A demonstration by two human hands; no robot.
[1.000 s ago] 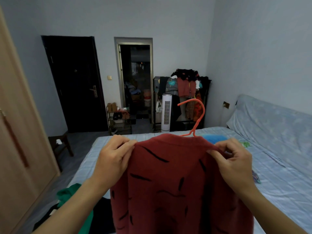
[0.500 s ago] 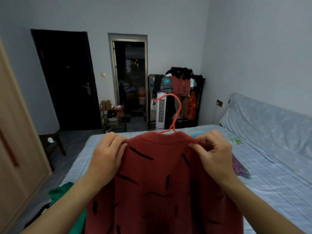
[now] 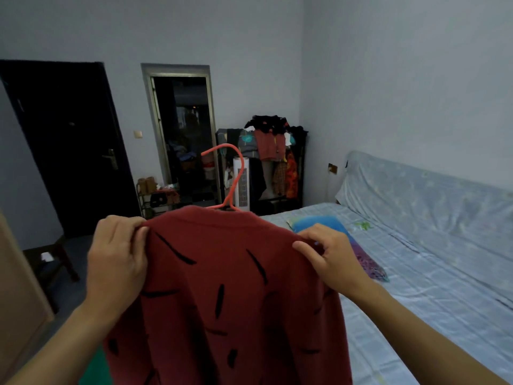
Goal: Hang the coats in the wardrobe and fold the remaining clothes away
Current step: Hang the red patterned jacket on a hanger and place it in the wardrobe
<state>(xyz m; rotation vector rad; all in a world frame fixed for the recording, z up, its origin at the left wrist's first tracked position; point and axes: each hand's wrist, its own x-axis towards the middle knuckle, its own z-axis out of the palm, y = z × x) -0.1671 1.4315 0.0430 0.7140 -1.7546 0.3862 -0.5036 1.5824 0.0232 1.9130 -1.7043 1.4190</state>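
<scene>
A tan wooden wardrobe door [image 3: 19, 295] stood at far left. The left hand [image 3: 116, 262] pinched one shoulder of the rust-red sweater with black dashes [image 3: 230, 301], which hung on an orange plastic hanger [image 3: 236, 176]; the right hand [image 3: 330, 259] pinched the other shoulder, above the blue-checked bed [image 3: 430, 287].

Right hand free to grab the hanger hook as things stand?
Probably not yet. The right hand pinches the red coat at its shoulder, so it must let go first. Otherwise the way looks free: the hook stands bare above the collar, nothing around it.
</scene>
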